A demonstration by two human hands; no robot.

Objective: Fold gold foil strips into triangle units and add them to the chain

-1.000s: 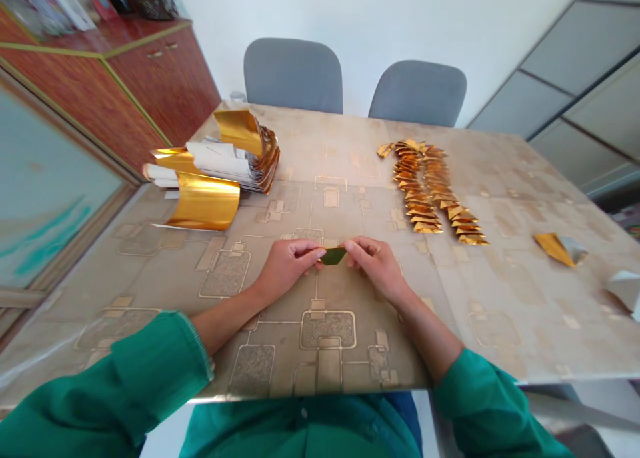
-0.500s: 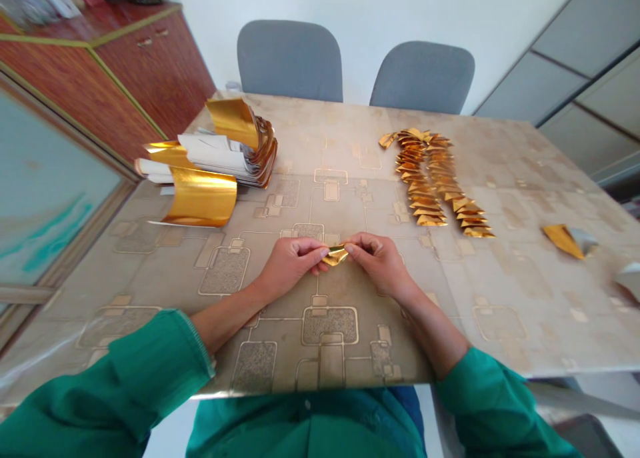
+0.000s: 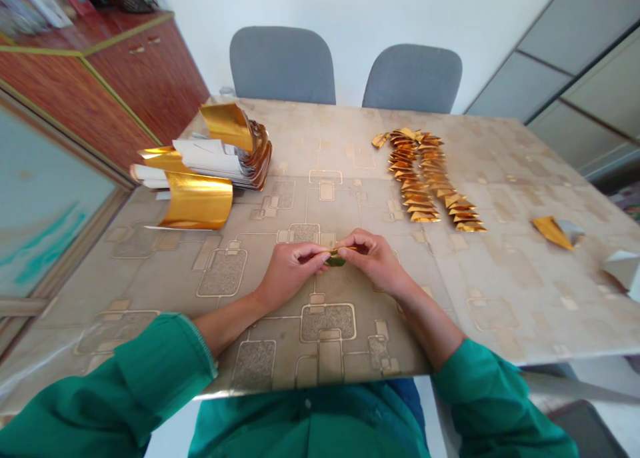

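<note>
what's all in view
table: one, patterned beige, centre
held piece: one, gold and green, centre
sheets: many, gold and white, left
folded pieces: two rows, gold, back right
loose piece: one, gold and grey, right
unclear item: one, white, right edge
chairs: two, grey, back
cabinet: one, red-brown, upper left
clutter: uncounted, mixed, atop cabinet
framed panel: one, blue, left
panels: several, grey, upper right
shirt: one, green, bottom
left hand: one, bare, centre
right hand: one, bare, centre

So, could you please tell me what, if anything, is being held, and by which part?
A small folded piece of shiny gold paper is held: the left hand pinches its left side, the right hand its right side.
</note>
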